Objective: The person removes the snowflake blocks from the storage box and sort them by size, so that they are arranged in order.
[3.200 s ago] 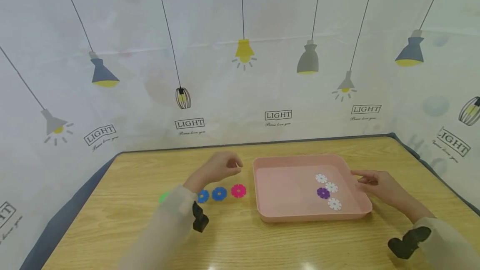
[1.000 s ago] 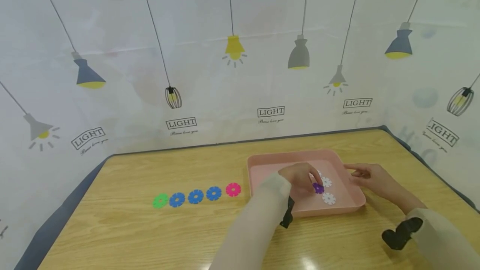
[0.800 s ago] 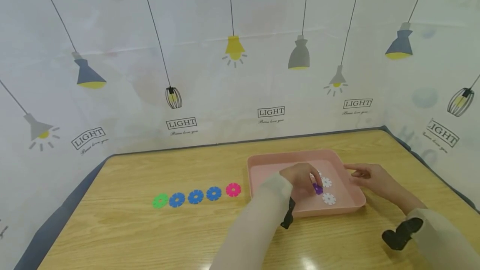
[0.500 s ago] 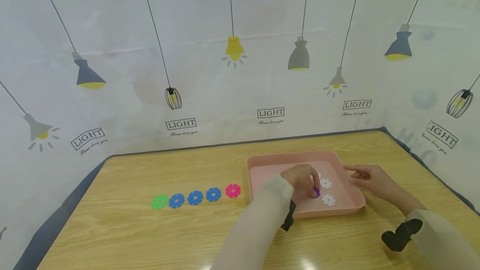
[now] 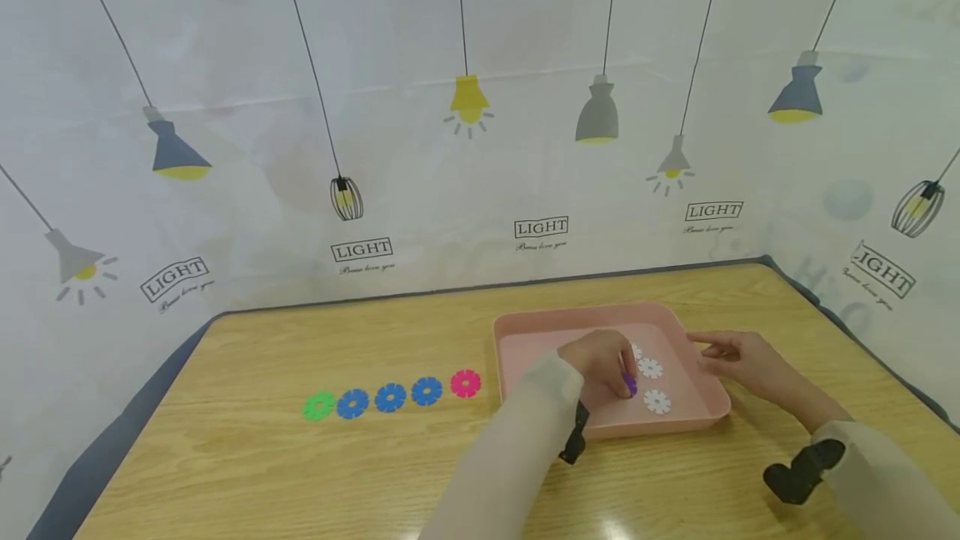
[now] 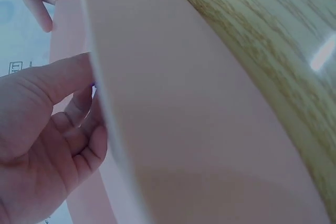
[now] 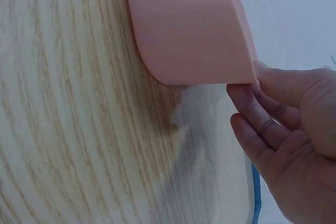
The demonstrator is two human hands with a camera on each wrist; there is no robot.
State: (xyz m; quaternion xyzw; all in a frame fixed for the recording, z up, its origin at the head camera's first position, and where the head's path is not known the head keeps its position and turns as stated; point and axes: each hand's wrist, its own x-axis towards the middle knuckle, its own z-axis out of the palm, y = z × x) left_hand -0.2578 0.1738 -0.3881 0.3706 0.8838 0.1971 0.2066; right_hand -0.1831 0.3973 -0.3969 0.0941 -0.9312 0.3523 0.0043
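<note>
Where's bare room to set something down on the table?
Bare table lies in front of the disc row, left of the left sleeve, and behind the row toward the backdrop. Crowded: right half of the pink tray, with white discs, the left hand pinching the purple disc, right hand at the rim.

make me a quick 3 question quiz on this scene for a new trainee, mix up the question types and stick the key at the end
1. Multiple choice: which disc is the left hand pinching?
A) green
B) purple
C) white
D) blue

2. True or false: the pink disc lies inside the tray.

3. Fill in the blank: in the head view, a row of notched discs lies left of the pink tray; the disc at the end farthest from the tray is ____.

Key
1. B, the purple disc.
2. False: the pink disc lies on the table, outside the tray.
3. Green: the green disc is at that end.
</note>
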